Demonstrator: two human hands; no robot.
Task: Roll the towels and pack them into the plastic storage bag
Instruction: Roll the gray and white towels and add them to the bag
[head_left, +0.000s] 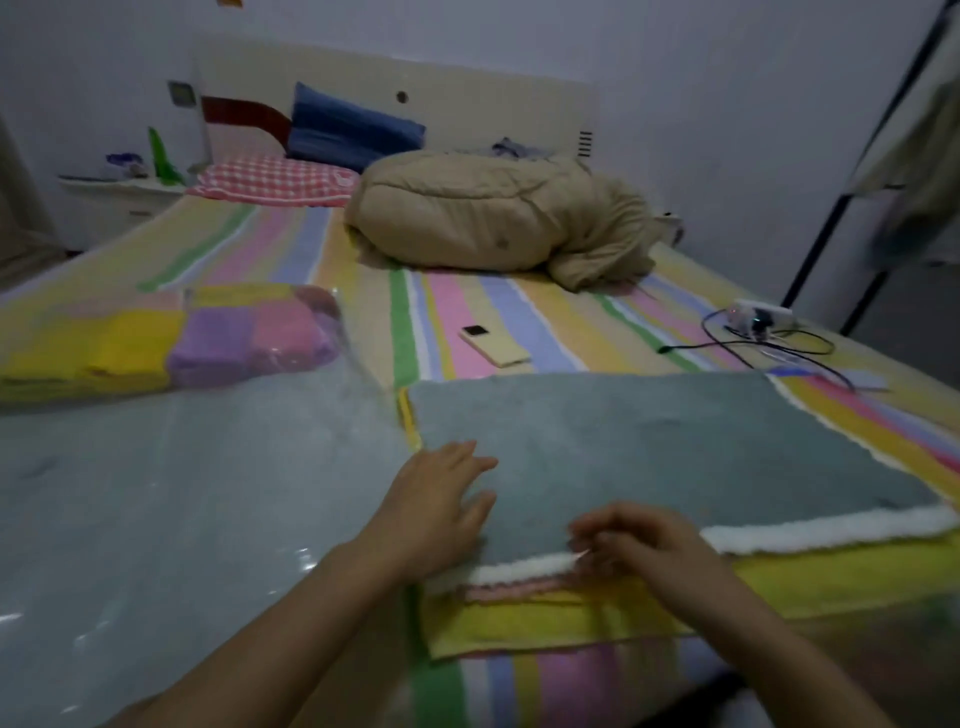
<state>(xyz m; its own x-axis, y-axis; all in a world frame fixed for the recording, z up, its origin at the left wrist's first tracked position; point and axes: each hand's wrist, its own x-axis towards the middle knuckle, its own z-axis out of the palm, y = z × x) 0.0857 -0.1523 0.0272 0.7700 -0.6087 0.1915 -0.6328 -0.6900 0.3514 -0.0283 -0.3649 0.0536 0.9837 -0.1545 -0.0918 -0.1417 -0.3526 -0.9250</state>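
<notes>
Head cam, the only feed I'm getting: the grey towel (675, 441) is lying flat across the middle and right of the frame, on top of a pink towel (519, 590) and a yellow towel (545, 623). The left hand (436, 509) is resting flat on it, fingers straight. The right hand (649, 545) is curling in and pinching its white near hem (831, 530).

The plastic storage bag (182, 493) is filling the left side, with rolled towels (208, 338) sitting inside at upper left.

What's worrying me: both hands are working the hem's left end, so the roll could go crooked. The pinch might also be catching the pink layer underneath.

The right fingertips are blurring out, so I can't tell. The bag's opening is getting lost in the clear film, and the elbows are running off the bottom edge.
</notes>
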